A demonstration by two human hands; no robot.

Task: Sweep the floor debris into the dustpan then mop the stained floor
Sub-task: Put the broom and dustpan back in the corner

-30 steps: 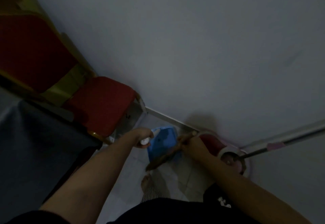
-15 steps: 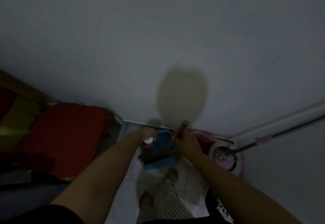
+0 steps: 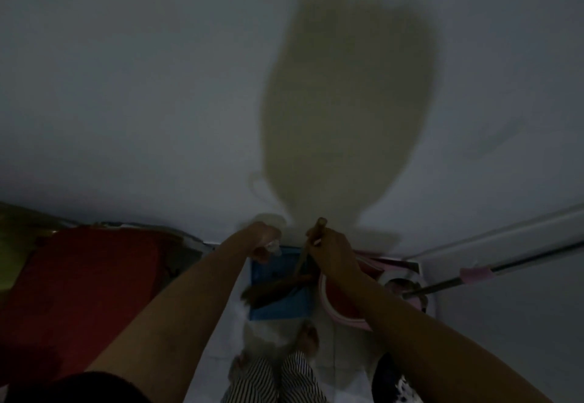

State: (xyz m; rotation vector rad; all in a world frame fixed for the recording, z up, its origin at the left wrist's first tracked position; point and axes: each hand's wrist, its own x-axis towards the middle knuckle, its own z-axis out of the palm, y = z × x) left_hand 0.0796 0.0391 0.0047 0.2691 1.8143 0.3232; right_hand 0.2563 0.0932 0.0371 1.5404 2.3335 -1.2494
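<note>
My right hand (image 3: 331,249) closed on broom handle (image 3: 317,232), my left hand (image 3: 264,241) gripping pale dustpan handle (image 3: 273,248), blue dustpan (image 3: 279,308) centre-low under broom bristles (image 3: 275,287), pink mop bucket (image 3: 341,319) right, mop pole (image 3: 505,270) far right, red chair (image 3: 79,292) lower left.

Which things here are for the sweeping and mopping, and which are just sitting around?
For the job:
- blue dustpan, handle held by the left hand
- broom, stick gripped by the right hand, bristles over the dustpan
- mop handle, leaning at the right
- pink mop bucket

Just sitting around:
- red chair on the left
</note>
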